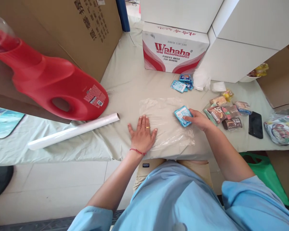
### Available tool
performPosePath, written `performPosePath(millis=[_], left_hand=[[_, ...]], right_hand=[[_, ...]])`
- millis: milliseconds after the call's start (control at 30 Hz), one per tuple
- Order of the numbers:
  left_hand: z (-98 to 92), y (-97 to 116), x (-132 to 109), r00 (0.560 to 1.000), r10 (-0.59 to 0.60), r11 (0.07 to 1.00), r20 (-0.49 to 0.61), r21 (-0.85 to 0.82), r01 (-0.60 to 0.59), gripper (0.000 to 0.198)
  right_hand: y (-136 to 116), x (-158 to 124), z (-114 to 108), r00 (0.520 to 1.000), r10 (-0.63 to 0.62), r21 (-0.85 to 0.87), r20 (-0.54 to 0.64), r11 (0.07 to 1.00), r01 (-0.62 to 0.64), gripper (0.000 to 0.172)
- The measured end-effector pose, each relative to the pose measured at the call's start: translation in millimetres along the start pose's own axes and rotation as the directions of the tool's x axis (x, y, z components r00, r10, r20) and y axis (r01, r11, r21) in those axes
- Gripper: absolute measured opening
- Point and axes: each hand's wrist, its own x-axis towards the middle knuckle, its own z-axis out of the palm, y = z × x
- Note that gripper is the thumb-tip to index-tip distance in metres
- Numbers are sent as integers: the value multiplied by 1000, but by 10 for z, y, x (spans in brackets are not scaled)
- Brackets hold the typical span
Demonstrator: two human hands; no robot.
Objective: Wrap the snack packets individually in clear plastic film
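Observation:
A sheet of clear plastic film (167, 125) lies spread on the cloth-covered table in front of me. My left hand (142, 134) rests flat on the film's left edge, fingers spread. Between thumb and fingers, my right hand (198, 119) grips a small stack of blue and white packets (183, 115) over the right part of the film. Whether the stack touches the film I cannot tell. More blue packets (181, 84) lie in a pile beyond the film. To the left is a white roll (74, 132) with a cardboard core.
A large red jug (62, 83) lies at the left against a cardboard box (86, 29). A Wahaha carton (174, 51) stands at the back. On the right are several snack packs (225, 112), a black phone (255, 125) and a plastic bag (281, 128).

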Motion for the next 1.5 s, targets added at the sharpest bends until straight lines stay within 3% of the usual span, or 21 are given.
performPosePath(millis=[100,200,300,400,500,567,667,800,1067,1167,1233,1333,1400,1500], left_hand=[[-2,9,3,1000,5,1000,14,4,-5,71],[-9,14,6,1000,3,1000,20,1,-3,71],[-11,14,7,1000,10,1000,12,-2,-10,71],[-8,11,6,1000,6,1000,5,1,-6,70],[-6,9,8,1000,8,1000,7,7,-8,71],[-4,7,10,1000,11,1000,12,12,-12,71],[1,5,12,1000,11,1000,15,14,-11,70],[2,4,9,1000,14,1000,13,3,-14,71],[-63,-33,9,999,-32,996,-23,-80,30,65],[-86,-55,15,998,-59,991,-23,-121,55,64],[-98,-91,24,998,-60,987,-13,-147,58,63],[-125,-212,51,999,-40,981,-5,-189,39,61],[-151,-338,81,1000,9,980,-3,-197,-10,59],[-195,-549,147,993,117,980,6,-161,-114,55]], right_hand=[[27,-94,-212,999,4,-55,-45,998,-6,36],[-163,-128,-278,994,-110,-172,-17,980,105,35],[-447,-49,-156,952,-212,-364,221,887,283,31],[-668,139,80,859,-206,-513,470,728,455,24],[-770,354,298,793,-129,-592,595,597,541,19],[-798,464,390,785,-61,-642,617,538,547,18],[-817,547,453,808,-9,-718,589,453,528,24],[-814,542,468,850,-33,-778,526,385,496,40],[-737,476,545,901,-76,-802,427,429,416,52],[-704,397,541,929,-196,-798,314,476,370,56],[-658,260,496,910,-357,-749,212,539,386,51],[-488,-107,413,825,-558,-611,88,624,487,35],[-277,-414,397,798,-596,-534,90,647,544,35],[140,-810,471,793,-582,-519,180,629,579,48]])
